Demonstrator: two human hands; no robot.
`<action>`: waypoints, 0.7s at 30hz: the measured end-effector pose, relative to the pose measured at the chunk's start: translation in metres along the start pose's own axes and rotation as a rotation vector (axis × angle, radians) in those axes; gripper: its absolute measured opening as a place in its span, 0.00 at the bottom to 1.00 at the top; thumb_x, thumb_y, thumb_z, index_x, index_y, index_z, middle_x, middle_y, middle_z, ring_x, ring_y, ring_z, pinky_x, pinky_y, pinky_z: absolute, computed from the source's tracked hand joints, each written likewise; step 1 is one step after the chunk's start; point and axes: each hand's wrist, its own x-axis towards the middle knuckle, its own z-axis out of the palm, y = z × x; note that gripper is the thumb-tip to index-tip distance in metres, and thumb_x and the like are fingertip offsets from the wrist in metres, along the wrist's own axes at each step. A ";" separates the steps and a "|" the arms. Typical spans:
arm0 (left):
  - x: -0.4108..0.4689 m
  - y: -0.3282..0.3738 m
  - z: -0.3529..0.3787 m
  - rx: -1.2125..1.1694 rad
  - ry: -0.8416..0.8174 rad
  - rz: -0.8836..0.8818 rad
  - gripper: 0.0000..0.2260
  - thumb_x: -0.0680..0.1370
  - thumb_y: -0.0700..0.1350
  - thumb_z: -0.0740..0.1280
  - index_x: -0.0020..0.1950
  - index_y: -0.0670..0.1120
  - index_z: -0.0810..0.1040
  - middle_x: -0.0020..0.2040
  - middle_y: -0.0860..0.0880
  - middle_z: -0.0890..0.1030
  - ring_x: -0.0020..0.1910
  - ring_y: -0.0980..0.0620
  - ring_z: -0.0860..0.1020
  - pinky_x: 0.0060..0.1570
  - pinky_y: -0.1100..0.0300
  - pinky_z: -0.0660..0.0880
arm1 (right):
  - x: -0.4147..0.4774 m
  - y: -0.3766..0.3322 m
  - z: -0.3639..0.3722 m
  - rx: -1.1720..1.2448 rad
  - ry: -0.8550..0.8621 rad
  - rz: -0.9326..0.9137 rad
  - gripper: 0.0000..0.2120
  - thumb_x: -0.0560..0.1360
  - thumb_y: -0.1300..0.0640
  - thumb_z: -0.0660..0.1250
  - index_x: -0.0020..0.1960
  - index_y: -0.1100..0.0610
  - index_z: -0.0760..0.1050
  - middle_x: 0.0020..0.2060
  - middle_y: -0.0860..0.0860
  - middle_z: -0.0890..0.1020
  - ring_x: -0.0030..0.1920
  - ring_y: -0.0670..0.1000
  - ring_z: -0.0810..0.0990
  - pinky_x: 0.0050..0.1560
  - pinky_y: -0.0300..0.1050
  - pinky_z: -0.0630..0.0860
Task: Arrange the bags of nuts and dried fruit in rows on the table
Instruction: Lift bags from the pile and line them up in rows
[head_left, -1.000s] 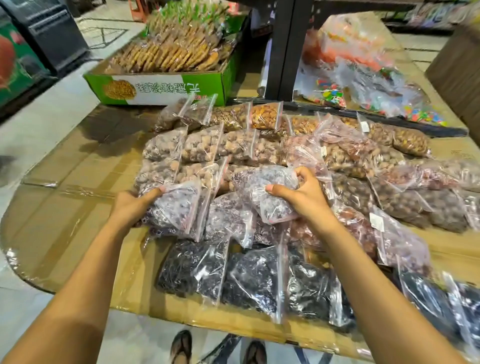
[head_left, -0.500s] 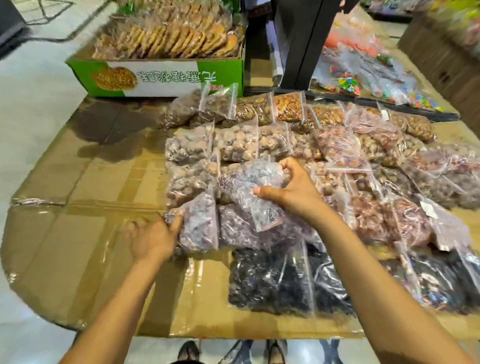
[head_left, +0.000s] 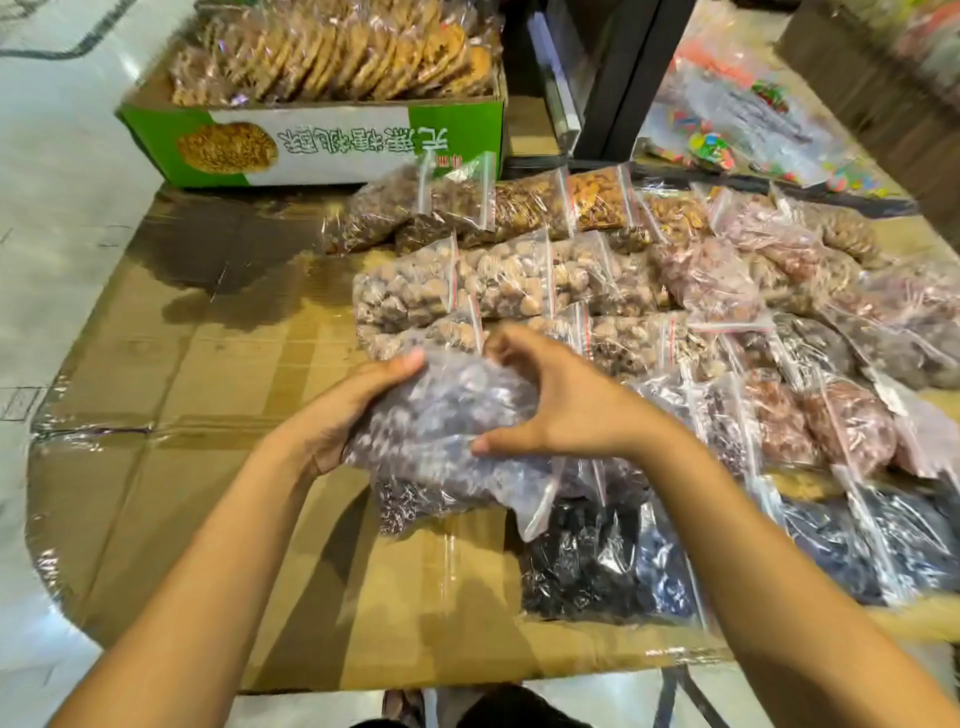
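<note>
Several clear zip bags of nuts and dried fruit lie in rows on a table covered in taped cardboard (head_left: 218, 467). Both hands hold one bag of purplish dried fruit (head_left: 447, 426) at the left end of the third row. My left hand (head_left: 358, 410) cups its left side. From the right, my right hand (head_left: 561, 400) presses on its top. A further purplish bag (head_left: 410, 504) lies under it. Pale nut bags (head_left: 498, 280) form the rows behind, black dried fruit bags (head_left: 613, 561) the near row, reddish bags (head_left: 831, 426) the right.
A green and white carton of wrapped biscuits (head_left: 332, 140) stands at the table's far left. A dark post (head_left: 618, 78) rises behind the bags. Bags of coloured sweets (head_left: 727, 140) lie far right. Bare cardboard stretches left of the rows. Feet show under the near edge.
My left hand let go of the leftmost purplish bag and came up to the bag in my right hand. That bag moved left and lower, now held by both hands.
</note>
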 end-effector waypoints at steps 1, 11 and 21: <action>-0.002 0.004 0.004 0.030 -0.032 -0.035 0.37 0.48 0.60 0.83 0.53 0.46 0.82 0.50 0.42 0.85 0.44 0.45 0.84 0.40 0.55 0.82 | 0.004 0.002 0.004 -0.033 -0.054 -0.018 0.22 0.65 0.57 0.79 0.50 0.50 0.67 0.43 0.45 0.74 0.37 0.37 0.76 0.40 0.35 0.77; -0.026 -0.040 -0.055 -0.417 0.190 -0.093 0.33 0.48 0.56 0.84 0.50 0.45 0.86 0.52 0.40 0.84 0.44 0.44 0.85 0.41 0.48 0.82 | 0.015 0.056 0.010 -0.057 0.333 0.176 0.36 0.60 0.36 0.74 0.62 0.45 0.66 0.62 0.42 0.69 0.63 0.47 0.70 0.68 0.51 0.68; -0.041 -0.075 -0.103 1.219 0.841 -0.022 0.33 0.66 0.76 0.57 0.49 0.50 0.79 0.54 0.39 0.78 0.61 0.39 0.74 0.54 0.49 0.72 | 0.038 0.082 0.074 -0.467 0.425 0.225 0.21 0.75 0.37 0.61 0.49 0.56 0.74 0.50 0.53 0.78 0.58 0.57 0.70 0.55 0.51 0.67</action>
